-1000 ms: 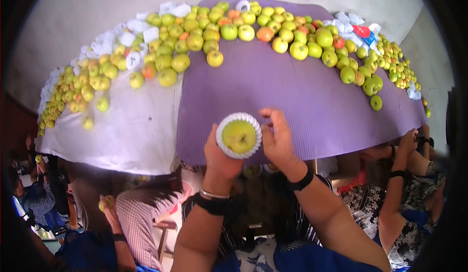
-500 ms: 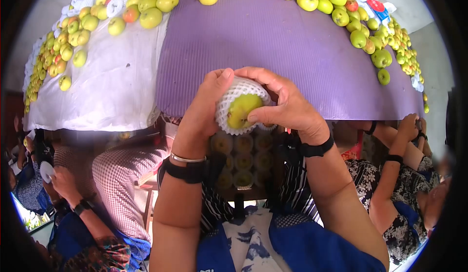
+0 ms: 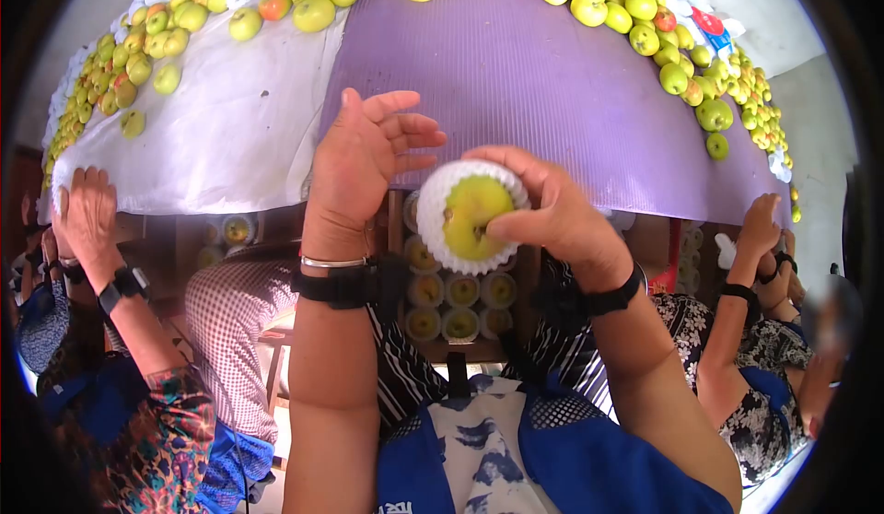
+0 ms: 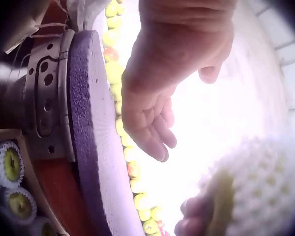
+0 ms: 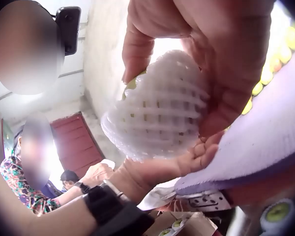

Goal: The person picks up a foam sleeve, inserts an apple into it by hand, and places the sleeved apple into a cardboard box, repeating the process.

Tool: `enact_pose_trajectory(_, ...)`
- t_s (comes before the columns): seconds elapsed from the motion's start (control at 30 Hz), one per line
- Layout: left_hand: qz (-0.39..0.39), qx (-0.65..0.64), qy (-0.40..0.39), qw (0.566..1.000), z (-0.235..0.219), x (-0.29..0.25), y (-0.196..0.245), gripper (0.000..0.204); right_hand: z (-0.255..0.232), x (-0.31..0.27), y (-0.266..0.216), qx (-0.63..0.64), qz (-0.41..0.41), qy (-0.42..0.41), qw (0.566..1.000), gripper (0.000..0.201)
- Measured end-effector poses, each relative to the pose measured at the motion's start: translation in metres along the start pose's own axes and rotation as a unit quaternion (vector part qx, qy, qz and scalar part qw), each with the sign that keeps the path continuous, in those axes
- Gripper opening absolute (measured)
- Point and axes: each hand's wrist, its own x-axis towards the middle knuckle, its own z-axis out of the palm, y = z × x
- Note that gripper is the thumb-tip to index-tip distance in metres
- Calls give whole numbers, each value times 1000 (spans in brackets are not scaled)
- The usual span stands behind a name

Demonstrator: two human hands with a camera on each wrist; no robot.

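Note:
A green-yellow apple (image 3: 476,216) sits in a white foam net sleeve (image 3: 437,203), its bare end facing up in the head view. My right hand (image 3: 562,215) holds it, thumb across the apple's face and fingers around the far side of the net. In the right wrist view the net (image 5: 155,108) covers most of the fruit. To the left, apart from the apple, my left hand (image 3: 364,159) is raised with its fingers loosely bent and nothing in them. The left wrist view shows this left hand (image 4: 172,73) holding nothing.
Below the hands stands a box of net-wrapped apples (image 3: 460,291). The purple ribbed mat (image 3: 516,81) and white cloth (image 3: 230,127) cover the table, with loose apples (image 3: 313,14) piled toward its back. Other people's hands (image 3: 89,210) and arms (image 3: 737,330) are on both sides.
The left hand, which cupped the netted apple half a second ago, has come off it to the left. The right hand keeps the apple, and the box below shows more clearly.

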Motion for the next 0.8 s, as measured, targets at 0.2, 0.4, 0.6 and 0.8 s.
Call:
enact_pose_trajectory(0.2,28,-11,21,999,-13,-9,2,60,23,-32,111,36,146,123,981,48)
enact_pose_trajectory(0.4,29,7,35,999,-18,-16,5,61,25,-39,244,126,274,336,892,43)
enact_pose_trajectory(0.6,26,18,52,998,-16,-18,7,59,-6,-27,334,180,206,428,861,35)
enact_pose_trajectory(0.8,29,42,51,997,-12,-15,5,58,-3,-8,334,50,260,340,902,40)
